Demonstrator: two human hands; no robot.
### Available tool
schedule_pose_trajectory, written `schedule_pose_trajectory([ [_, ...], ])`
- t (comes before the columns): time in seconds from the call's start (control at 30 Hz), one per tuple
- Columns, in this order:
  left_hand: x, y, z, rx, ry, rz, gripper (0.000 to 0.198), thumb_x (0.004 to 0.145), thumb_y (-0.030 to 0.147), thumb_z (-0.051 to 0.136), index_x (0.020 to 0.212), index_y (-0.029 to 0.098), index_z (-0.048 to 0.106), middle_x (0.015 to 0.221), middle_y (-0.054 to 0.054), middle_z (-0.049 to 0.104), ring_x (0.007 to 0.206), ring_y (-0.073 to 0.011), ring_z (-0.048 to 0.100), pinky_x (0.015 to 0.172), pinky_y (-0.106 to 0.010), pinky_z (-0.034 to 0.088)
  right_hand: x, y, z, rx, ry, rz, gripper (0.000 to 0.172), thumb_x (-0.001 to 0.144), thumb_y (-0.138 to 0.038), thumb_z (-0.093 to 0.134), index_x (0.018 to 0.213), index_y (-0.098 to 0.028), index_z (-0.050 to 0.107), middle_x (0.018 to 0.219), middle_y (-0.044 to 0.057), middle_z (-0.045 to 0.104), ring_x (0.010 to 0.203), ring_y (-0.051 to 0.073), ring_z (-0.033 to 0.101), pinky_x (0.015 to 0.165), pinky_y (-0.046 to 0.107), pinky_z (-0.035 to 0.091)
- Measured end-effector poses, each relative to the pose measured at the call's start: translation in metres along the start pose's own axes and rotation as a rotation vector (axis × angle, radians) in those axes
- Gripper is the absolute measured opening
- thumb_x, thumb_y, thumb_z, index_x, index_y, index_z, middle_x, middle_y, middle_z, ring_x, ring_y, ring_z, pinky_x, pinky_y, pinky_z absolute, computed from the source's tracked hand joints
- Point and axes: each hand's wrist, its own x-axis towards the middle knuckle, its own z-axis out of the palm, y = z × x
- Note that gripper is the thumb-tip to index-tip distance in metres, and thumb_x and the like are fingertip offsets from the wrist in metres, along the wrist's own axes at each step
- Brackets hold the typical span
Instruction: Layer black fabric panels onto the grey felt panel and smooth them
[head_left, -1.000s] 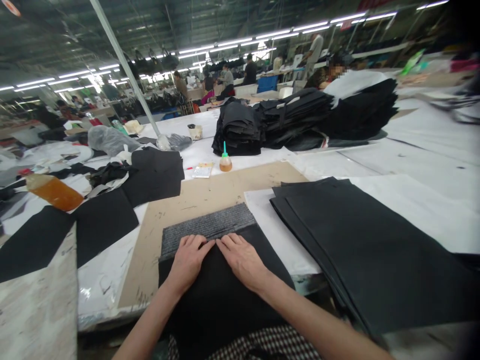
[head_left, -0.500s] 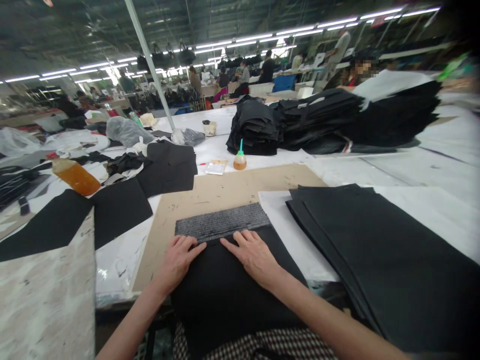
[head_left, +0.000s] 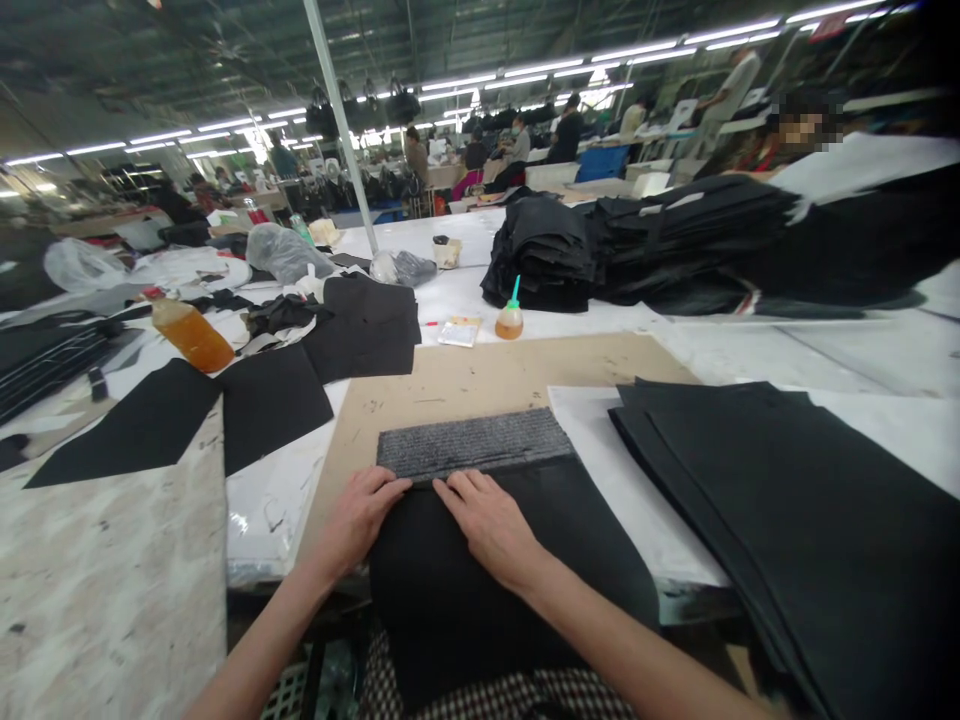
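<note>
A black fabric panel [head_left: 577, 540] lies over the table's front edge and hangs down toward my lap. Along its far end runs a grey ribbed strip [head_left: 472, 443]. My left hand [head_left: 364, 515] has bent fingers and thumb gripping the panel at the left end of the seam between black fabric and strip. Close beside it, my right hand [head_left: 487, 515] pinches the same seam near its middle, thumb pointing toward the left one. The fabric under the fingertips is hidden.
A tan board [head_left: 480, 375] lies beneath the strip. Black panels [head_left: 795, 480] are stacked at right, more black bundles [head_left: 660, 235] behind. A small squeeze bottle [head_left: 509, 322], a large bottle of amber liquid [head_left: 193, 335] and a mottled board [head_left: 127, 560] stand or lie around. A person sits at far right.
The camera view has turned slightly left, so everything appears shifted right. Along the seam, my right hand has moved a little left, nearer my left hand. Both still hold the panel.
</note>
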Motion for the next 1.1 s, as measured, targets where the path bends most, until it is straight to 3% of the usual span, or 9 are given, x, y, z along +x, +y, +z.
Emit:
schedule_pose_trajectory([
  [0.13,-0.013,-0.012,-0.004,-0.061,0.02,-0.006,0.027,0.101,0.019,0.044,0.122,0.025,0.061,0.108,-0.006,0.059,0.099,-0.0192,0.054,0.087,-0.034,0.046,0.002,0.0,-0.005,-0.003,-0.009,-0.015,0.047,0.095,-0.009,0.047,0.14,-0.022,0.048,0.107,0.008,0.056,0.1,0.022,0.05,0.088,0.036,0.045],
  [0.27,-0.014,-0.008,-0.01,0.078,-0.024,0.039,0.031,0.098,0.015,0.048,0.125,0.025,0.061,0.109,-0.007,0.059,0.099,-0.0214,0.054,0.087,-0.037,0.045,0.005,-0.001,-0.008,-0.045,-0.016,-0.032,0.047,0.094,-0.01,0.051,0.139,-0.025,0.051,0.106,0.008,0.055,0.098,0.023,0.05,0.085,0.036,0.044],
  [0.5,-0.012,0.007,-0.025,0.283,-0.162,0.1,0.04,0.095,0.015,0.053,0.134,0.023,0.055,0.117,-0.01,0.059,0.102,-0.0252,0.054,0.091,-0.042,0.045,0.017,-0.016,-0.008,-0.09,-0.007,-0.076,0.03,0.095,-0.013,0.053,0.124,-0.015,0.06,0.108,0.01,0.056,0.1,0.025,0.05,0.088,0.039,0.045],
  [0.6,-0.017,0.001,-0.02,0.209,-0.125,0.044,0.04,0.095,0.014,0.052,0.134,0.024,0.055,0.124,-0.01,0.057,0.108,-0.0253,0.054,0.093,-0.042,0.046,0.023,-0.028,-0.003,-0.051,0.0,-0.109,0.029,0.096,-0.012,0.052,0.124,-0.013,0.059,0.11,0.009,0.056,0.101,0.023,0.05,0.09,0.036,0.046],
  [0.8,-0.028,-0.016,-0.008,-0.103,0.042,-0.104,0.026,0.101,0.021,0.044,0.12,0.023,0.063,0.106,-0.006,0.06,0.099,-0.018,0.058,0.088,-0.032,0.051,0.026,-0.033,0.004,0.006,0.012,-0.084,0.034,0.096,-0.013,0.052,0.131,-0.016,0.055,0.105,0.007,0.056,0.098,0.022,0.051,0.088,0.035,0.047],
  [1.1,-0.032,-0.013,-0.014,0.051,0.018,-0.023,0.034,0.099,0.013,0.042,0.126,0.021,0.06,0.109,-0.008,0.059,0.1,-0.0202,0.055,0.088,-0.036,0.053,0.028,-0.039,0.002,-0.026,0.018,-0.069,0.04,0.095,-0.013,0.054,0.135,-0.023,0.053,0.104,0.006,0.055,0.096,0.022,0.05,0.084,0.037,0.045],
])
